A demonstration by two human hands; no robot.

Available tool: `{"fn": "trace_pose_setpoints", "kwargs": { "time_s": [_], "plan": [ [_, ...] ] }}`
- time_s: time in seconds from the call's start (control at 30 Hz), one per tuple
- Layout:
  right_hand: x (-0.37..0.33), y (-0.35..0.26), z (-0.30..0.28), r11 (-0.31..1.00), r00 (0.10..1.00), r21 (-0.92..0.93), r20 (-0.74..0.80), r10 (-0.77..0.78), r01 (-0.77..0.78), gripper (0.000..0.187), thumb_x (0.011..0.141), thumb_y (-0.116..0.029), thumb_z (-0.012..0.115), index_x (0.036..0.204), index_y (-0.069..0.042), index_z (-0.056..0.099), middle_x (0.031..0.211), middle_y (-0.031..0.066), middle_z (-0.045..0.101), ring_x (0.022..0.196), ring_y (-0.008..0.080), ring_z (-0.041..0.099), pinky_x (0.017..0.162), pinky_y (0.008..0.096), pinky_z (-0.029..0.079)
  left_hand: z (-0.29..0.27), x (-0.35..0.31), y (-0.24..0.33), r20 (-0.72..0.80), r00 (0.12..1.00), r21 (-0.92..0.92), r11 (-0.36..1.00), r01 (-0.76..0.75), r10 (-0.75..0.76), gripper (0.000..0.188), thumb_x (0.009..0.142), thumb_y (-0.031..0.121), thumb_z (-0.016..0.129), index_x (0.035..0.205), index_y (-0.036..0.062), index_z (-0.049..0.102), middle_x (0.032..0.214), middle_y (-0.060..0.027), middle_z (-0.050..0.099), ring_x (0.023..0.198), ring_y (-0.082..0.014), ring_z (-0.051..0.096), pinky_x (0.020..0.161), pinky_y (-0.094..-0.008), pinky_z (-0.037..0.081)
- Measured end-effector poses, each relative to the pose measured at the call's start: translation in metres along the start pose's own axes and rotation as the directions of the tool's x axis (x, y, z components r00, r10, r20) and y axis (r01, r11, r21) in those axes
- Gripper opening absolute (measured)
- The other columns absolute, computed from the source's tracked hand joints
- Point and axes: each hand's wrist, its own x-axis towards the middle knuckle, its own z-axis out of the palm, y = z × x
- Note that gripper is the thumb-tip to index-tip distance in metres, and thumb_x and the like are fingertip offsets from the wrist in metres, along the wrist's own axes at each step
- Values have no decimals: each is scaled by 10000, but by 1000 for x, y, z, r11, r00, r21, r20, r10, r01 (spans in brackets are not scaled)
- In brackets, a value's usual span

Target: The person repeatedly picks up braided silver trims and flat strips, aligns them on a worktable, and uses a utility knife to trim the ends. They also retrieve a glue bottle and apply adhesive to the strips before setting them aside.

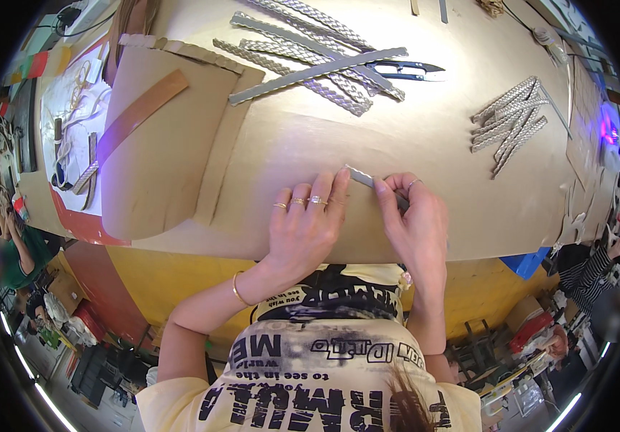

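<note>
Mid-frame, the right hand (419, 219) pinches a narrow, flat grey strip (360, 176) in its fingers; the left hand (306, 225), fingers close together, meets its end, gripping or not I can't tell. Silvery braided strips (335, 99) and black metal snips (405, 70) crowd the tan bench (281, 137) at upper centre.

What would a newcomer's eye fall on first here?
Probably the pale braids heaped at the table's far side, with dark snips at their right. Nearer, the left hand and right hand meet at a short gray strip. A smaller bundle lies farther right.
</note>
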Motion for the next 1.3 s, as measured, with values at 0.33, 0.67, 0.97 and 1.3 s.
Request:
{"fn": "trace_pose_setpoints", "kwargs": {
  "time_s": [0.33, 0.67, 0.97, 1.3],
  "plan": [
    [-1, 4, 9, 996, 996, -74, -74, -59, 54, 215, 931, -249, 636, 832, -59, 650, 608, 122, 609, 519, 308, 584, 524, 416, 442, -2, 1, 0, 24, 1000, -47, 999, 7, -6, 493, 805, 206, 725, 1280, 114, 630, 1072, -37, 589, 875, -180, 568, 812, -351, 408],
    [-5, 8, 16, 978, 970, -154, -177, -165, 139, 232, 935, -271, 624, 839, -61, 643, 676, 130, 647, 581, 347, 624, 576, 439, 482, 7, -4, 12, 96, 988, -304, 949, -84, 118, 559, 847, 134, 620, 1387, 42, 507, 1480, -135, 432, 1364, -270, 426, 1127, -445, 316],
    [-13, 25, -21, 999, 999, -13, -37, 40, -41, 243, 929, -259, 640, 838, -34, 656, 610, 132, 611, 552, 311, 599, 558, 397, 459, 15, -6, 14, 185, 969, -327, 940, -95, 162, 631, 866, 119, 587, 1452, -12, 392, 1529, -164, 368, 1403, -288, 383, 1143, -450, 310],
    [-13, 32, -16, 1000, 997, 16, -82, 5, -3, 229, 930, -242, 633, 825, -39, 651, 592, 121, 599, 530, 290, 587, 544, 390, 445, 8, -1, 15, 238, 952, -295, 948, -116, 191, 679, 838, 93, 599, 1479, 50, 379, 1540, -183, 325, 1415, -316, 356, 1150, -465, 296]
  ]
}}
